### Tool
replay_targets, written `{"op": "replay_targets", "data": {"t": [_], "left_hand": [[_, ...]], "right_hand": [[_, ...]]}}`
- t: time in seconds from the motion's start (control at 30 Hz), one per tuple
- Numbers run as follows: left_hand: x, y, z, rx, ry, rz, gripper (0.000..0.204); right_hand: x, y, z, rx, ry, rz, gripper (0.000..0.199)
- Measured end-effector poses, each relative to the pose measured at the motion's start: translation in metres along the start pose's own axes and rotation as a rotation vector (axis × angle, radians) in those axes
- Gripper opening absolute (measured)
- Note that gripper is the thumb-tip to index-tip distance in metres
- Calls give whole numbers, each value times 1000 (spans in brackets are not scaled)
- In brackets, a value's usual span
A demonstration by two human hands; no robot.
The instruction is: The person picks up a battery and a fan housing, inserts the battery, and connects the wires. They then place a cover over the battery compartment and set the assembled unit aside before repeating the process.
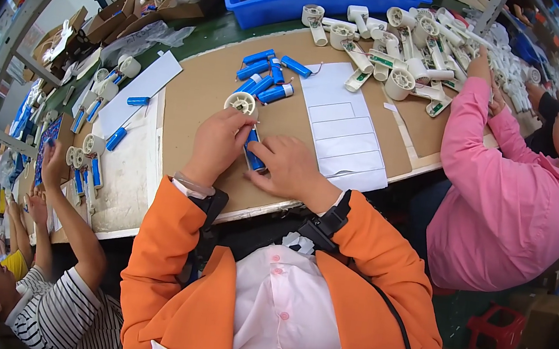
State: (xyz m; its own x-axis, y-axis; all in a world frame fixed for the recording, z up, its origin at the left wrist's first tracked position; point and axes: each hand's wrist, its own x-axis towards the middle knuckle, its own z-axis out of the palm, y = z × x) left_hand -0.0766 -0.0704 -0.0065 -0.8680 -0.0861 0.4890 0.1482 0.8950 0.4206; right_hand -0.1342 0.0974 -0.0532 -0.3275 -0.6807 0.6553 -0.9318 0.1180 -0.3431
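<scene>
Between my hands, at the front part of the brown board, is a white plastic housing [240, 104] with a round, spoked head pointing away from me. A blue cylindrical battery [254, 152] lies along its handle, below the head. My left hand [220, 143] is closed on the housing just under the head. My right hand [289, 167] has its thumb and fingers closed about the near end of the blue battery. The handle is mostly hidden by my fingers. Just beyond the head lies a loose group of blue batteries [260, 86], some with wires.
A paper sheet [344, 127] lies right of my hands. Behind it is a heap of white housings [406, 50], with a blue bin [328, 6] farther back. A person in pink [503, 174] works at the right, another in stripes [71, 309] at the left, near more battery-fitted housings [93, 145].
</scene>
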Motion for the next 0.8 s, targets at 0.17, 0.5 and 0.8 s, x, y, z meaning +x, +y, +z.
{"op": "replay_targets", "data": {"t": [0.17, 0.5, 0.8], "left_hand": [[4, -3, -6, 89, -51, 9, 9], [0, -1, -4, 42, 38, -39, 9], [2, 1, -17, 297, -141, -43, 9]], "right_hand": [[-2, 1, 4, -21, -61, 54, 30], [-7, 3, 9, -43, -63, 12, 28], [-6, 2, 6, -12, -23, 19, 21]]}}
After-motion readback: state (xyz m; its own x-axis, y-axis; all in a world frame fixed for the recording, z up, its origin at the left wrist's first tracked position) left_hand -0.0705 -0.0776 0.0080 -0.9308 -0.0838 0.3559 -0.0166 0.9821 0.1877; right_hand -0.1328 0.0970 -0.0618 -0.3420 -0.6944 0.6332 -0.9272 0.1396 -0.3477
